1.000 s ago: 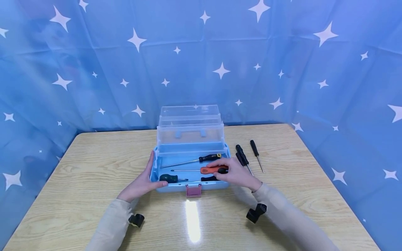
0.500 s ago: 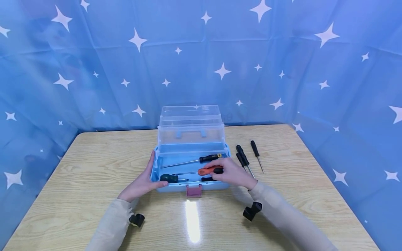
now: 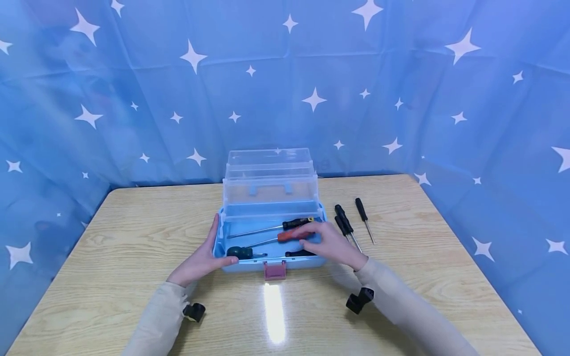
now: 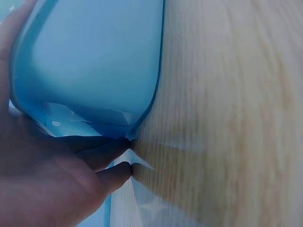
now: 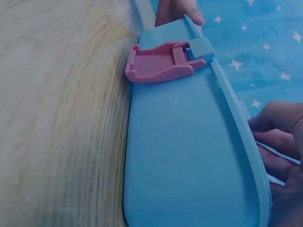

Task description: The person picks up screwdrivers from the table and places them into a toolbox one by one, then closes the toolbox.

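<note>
In the head view, a light blue toolbox (image 3: 303, 265) with its clear lid (image 3: 269, 190) raised stands on the table. My left hand (image 3: 202, 257) rests against its left end, thumb along the front rim and fingers straight along the side. Inside, my right hand (image 3: 331, 244) hovers at an orange screwdriver (image 3: 287, 236), fingertips over its handle and thumb apart from it. The orange handle lies close to a black screwdriver (image 3: 291, 225) with a yellow end. A dark green stubby screwdriver (image 3: 240, 252) and another black-handled screwdriver (image 3: 297, 253) lie along the front.
Right of the toolbox, three black-handled tools lie on the table: a larger screwdriver (image 3: 342, 215), one beside it (image 3: 340, 225) and a slim screwdriver (image 3: 361, 209). A pink latch (image 3: 274, 271) hangs at the box's front. Behind the table hangs a blue star-patterned curtain (image 3: 267, 89).
The orange screwdriver has shifted left and its handle has swung back towards the yellow-ended black one. My right thumb has come away from it. The left hand has stayed put.
</note>
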A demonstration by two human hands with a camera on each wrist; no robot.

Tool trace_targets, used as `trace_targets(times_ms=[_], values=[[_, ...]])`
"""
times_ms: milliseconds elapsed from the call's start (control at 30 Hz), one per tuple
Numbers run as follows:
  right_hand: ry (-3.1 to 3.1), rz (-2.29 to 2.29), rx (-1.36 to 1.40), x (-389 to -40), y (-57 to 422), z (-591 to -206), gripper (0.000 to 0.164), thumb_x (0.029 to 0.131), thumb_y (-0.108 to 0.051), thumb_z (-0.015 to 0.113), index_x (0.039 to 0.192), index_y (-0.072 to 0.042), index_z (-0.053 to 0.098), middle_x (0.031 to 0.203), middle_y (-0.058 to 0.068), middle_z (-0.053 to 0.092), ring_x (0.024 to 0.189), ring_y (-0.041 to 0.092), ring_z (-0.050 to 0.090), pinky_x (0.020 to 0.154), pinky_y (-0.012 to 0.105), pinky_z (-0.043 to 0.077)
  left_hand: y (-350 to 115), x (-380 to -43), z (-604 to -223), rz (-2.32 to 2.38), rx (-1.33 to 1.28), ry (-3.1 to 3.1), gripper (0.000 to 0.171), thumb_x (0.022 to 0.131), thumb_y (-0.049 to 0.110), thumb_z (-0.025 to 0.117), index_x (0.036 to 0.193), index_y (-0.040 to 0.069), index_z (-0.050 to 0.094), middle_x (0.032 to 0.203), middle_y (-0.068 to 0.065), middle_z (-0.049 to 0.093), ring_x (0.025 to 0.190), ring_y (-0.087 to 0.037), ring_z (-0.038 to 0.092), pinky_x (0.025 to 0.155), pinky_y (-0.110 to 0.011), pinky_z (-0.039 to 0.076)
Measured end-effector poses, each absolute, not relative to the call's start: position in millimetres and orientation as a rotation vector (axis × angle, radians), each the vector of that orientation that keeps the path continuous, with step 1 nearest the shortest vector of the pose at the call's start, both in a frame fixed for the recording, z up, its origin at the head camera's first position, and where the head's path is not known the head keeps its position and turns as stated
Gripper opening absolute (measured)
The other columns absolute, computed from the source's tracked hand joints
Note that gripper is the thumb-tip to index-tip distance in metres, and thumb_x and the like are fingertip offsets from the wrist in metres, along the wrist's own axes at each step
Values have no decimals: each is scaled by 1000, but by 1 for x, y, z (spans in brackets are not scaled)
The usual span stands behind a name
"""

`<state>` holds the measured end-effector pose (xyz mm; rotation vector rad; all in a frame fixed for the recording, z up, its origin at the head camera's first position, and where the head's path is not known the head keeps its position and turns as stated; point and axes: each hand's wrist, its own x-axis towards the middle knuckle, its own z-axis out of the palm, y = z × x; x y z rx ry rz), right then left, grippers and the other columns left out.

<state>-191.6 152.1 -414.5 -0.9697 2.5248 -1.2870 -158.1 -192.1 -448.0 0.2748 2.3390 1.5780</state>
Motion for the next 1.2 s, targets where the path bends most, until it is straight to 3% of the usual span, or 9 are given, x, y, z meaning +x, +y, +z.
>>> trace_targets(times_ms=[233,500,633,733,1033,1133,1200], values=[[2579,-1434,-939,-184,175,-415,20,91,-4,63,108,-9,72,103,7,69,41,2,25,44,23,32,-192,-159,-450,1589,289,2339,117,82,27,76,152,30,-18,160,-13,-13,142,-44,-6,105,-69,8],[2672,-1454,-830,-181,198,-411,20,92,-3,62,109,-8,71,107,1,70,40,4,27,44,26,33,-193,-159,-449,1582,275,2336,117,83,28,76,152,31,-19,160,-12,-14,142,-44,-7,105,-70,7],[2704,-1442,-823,-182,205,-412,20,92,-3,63,109,-7,71,107,1,70,62,8,54,59,32,45,-193,-159,-450,1586,279,2337,116,83,29,75,152,31,-18,160,-12,-14,142,-45,-6,104,-70,8],[2718,-1435,-808,-183,209,-414,20,92,-3,63,109,-8,72,107,3,70,86,16,61,66,36,47,-193,-159,-451,1574,280,2347,116,83,30,76,152,31,-18,160,-13,-13,142,-46,-5,104,-70,9],[2751,-1409,-694,-182,215,-411,21,90,1,61,108,-3,71,106,11,70,79,14,58,63,30,46,-193,-159,-452,1567,276,2354,115,83,31,75,152,32,-18,160,-12,-13,142,-46,-4,104,-70,10],[2757,-1413,-682,-182,219,-411,20,91,2,61,108,-1,71,105,13,69,81,17,61,61,26,48,-193,-159,-452,1571,272,2347,115,83,31,75,152,32,-18,160,-12,-14,142,-46,-5,104,-70,9],[2761,-1416,-667,-185,224,-418,19,91,0,63,108,-3,71,106,9,69,91,21,63,67,27,51,-193,-159,-451,1573,272,2343,116,83,31,75,152,32,-18,160,-12,-14,142,-46,-5,104,-71,9]])
